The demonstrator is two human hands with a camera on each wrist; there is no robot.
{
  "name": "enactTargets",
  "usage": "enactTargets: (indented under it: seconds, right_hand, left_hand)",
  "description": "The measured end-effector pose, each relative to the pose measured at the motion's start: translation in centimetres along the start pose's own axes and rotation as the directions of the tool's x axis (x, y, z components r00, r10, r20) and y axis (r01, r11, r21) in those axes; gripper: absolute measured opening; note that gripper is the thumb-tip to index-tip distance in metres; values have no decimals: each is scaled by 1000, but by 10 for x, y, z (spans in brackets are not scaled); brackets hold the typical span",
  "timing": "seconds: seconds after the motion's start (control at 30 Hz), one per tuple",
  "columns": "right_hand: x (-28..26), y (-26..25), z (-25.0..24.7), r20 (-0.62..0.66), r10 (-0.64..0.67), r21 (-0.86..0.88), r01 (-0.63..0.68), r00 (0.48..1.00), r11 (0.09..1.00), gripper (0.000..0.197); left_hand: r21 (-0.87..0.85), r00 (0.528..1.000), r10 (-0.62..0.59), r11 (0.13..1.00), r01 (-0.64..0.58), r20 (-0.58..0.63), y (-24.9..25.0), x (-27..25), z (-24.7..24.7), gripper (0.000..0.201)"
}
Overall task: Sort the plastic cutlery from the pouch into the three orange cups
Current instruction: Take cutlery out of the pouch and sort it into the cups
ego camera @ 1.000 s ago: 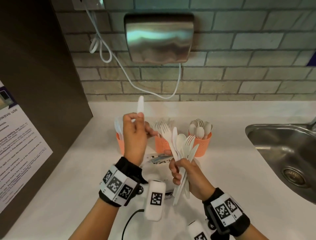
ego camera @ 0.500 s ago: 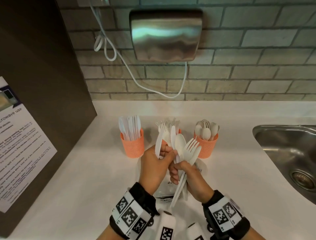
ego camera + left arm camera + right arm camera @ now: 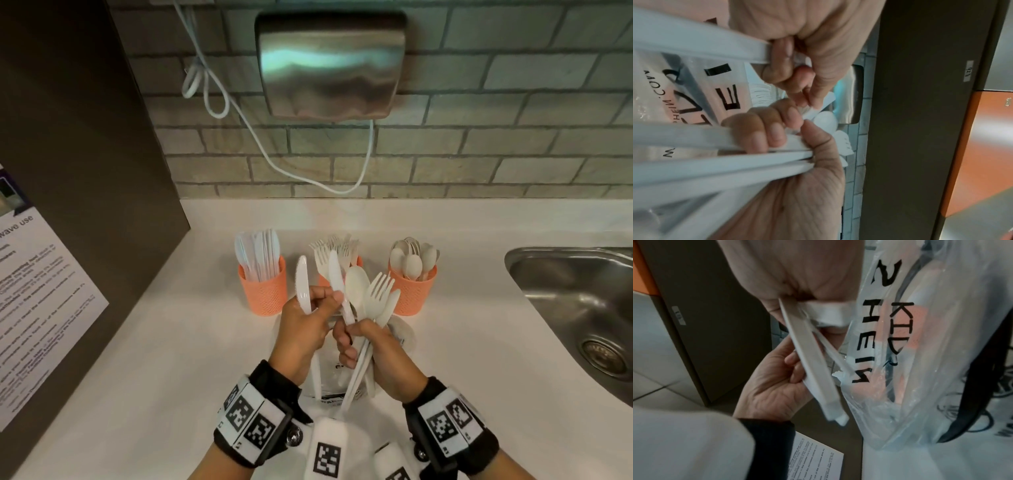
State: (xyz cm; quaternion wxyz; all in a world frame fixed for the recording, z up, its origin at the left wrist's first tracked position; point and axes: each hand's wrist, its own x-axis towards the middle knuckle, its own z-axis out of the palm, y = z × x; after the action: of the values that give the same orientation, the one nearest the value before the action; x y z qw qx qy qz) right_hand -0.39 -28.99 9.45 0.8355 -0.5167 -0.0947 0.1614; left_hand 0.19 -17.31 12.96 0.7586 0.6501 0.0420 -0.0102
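Three orange cups stand in a row on the white counter: the left cup [image 3: 263,291] holds knives, the middle cup [image 3: 323,280] forks, the right cup [image 3: 413,293] spoons. In front of them my right hand [image 3: 349,339] grips a fanned bundle of white cutlery [image 3: 371,298] by the handles, with a spoon, a fork and knives showing. My left hand [image 3: 322,301] holds one white knife [image 3: 303,284] upright just left of the bundle, and its fingertips pinch a second knife [image 3: 337,274] that stands in the bundle. The clear printed pouch [image 3: 327,382] lies on the counter under both hands.
A steel sink [image 3: 565,294] is sunk into the counter at the right. A metal hand dryer [image 3: 329,65] with a white cable [image 3: 239,113] hangs on the brick wall behind the cups. A dark cabinet side [image 3: 85,154] with a printed notice [image 3: 34,294] bounds the left.
My left hand came back from the left cup, where it left a knife, to the bundle. It now holds one knife beside the bundle. The right hand has stayed put.
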Motion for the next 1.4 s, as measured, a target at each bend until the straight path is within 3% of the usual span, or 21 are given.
enactTargets:
  seconds: [0.13,0.2,0.23,0.33,0.4,0.47,0.57,0.63,0.73,0.83,0.93,1.03,1.13,1.4]
  right_hand:
    - [0,-2,1,-70,35,-8,-36,997,999,13]
    - [0,-3,2,-127,54,-90,-66,990,994,4]
    - [0,-2,2,-161,61,-126,-82,985,989,11]
    - [-1,-3,3,-222,63,-197,-108,973,974,33]
    - [-1,-5,3,-246,50,-233,-109,968,966,34]
    - [0,-6,3,-270,36,-270,-112,962,956,30]
    - [3,-6,3,-316,18,-342,-131,949,931,30]
    - [5,-5,2,-372,28,-359,-172,928,917,29]
    - [7,-1,0,-418,69,-373,-240,906,896,27]
    - [7,-1,-1,-406,88,-390,-259,910,884,26]
    - [7,-3,0,-355,99,-410,-250,930,877,25]
    - [8,-4,4,-274,108,-455,-228,956,861,22]
    - [9,-5,9,-197,54,-534,-153,979,832,19]
    - [10,6,7,-194,-79,-667,-73,978,742,24]
  left_hand:
    - [65,986,149,987,-145,-76,2,11,1,23]
    - [95,955,255,965,-243,-153,7,16,0,21]
    - [90,934,289,957,-276,-209,9,20,-1,17]
    - [17,882,304,947,-320,-360,22,34,-11,20]
    - [-13,882,274,953,-302,-384,29,41,-20,21]
    - [-45,924,217,969,-243,-316,30,39,-24,21]
    - [-115,987,123,984,-134,-100,22,23,-22,20]
    - [60,996,84,995,-82,-29,11,18,-22,20]
    - [297,997,-8,954,31,-77,-6,18,-34,21]
    - [310,988,-71,944,111,-136,-11,15,-47,24]
    - [307,995,-2,951,33,-100,-4,8,-47,18]
    - [261,995,99,960,-100,17,7,-4,-35,11]
    - [185,983,168,966,-180,79,15,-12,-24,13]
    - [235,965,261,939,-252,-9,1,-9,-13,20]
